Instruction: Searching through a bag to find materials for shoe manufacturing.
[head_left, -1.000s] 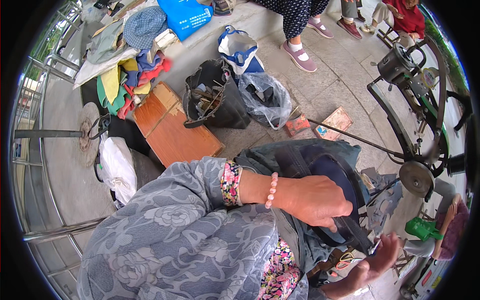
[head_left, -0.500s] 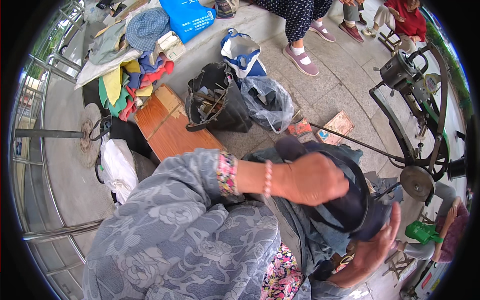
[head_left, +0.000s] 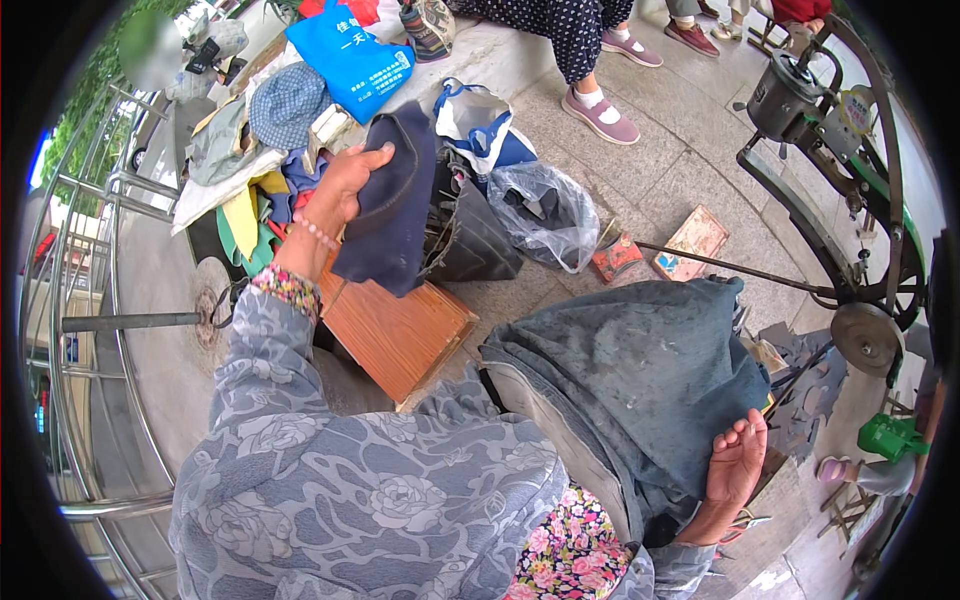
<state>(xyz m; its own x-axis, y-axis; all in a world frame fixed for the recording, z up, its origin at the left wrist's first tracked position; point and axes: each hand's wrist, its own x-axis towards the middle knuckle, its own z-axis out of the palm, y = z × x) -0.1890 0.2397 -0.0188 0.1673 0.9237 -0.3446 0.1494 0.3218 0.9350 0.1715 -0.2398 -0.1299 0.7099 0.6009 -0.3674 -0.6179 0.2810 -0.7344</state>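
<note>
My left hand, with a beaded bracelet at its wrist, is raised over the wooden board. Its fingers are closed round the upper edge of a dark navy fabric piece with a black strap-like band. That fabric hangs down beside the open black bucket bag, hiding part of it. My right hand is palm up at the right edge of the worn blue-grey apron over my lap. Its fingers are loosely bent and hold nothing.
An orange-brown wooden board lies left of centre. Behind are coloured cloth scraps, a checked hat and a blue bag. A black hand-cranked sewing machine stands right. Scissors lie near my right wrist. People sit nearby.
My left hand has swung from above my lap to the upper left, carrying the navy fabric. My right hand has come away from that fabric and turned palm up.
</note>
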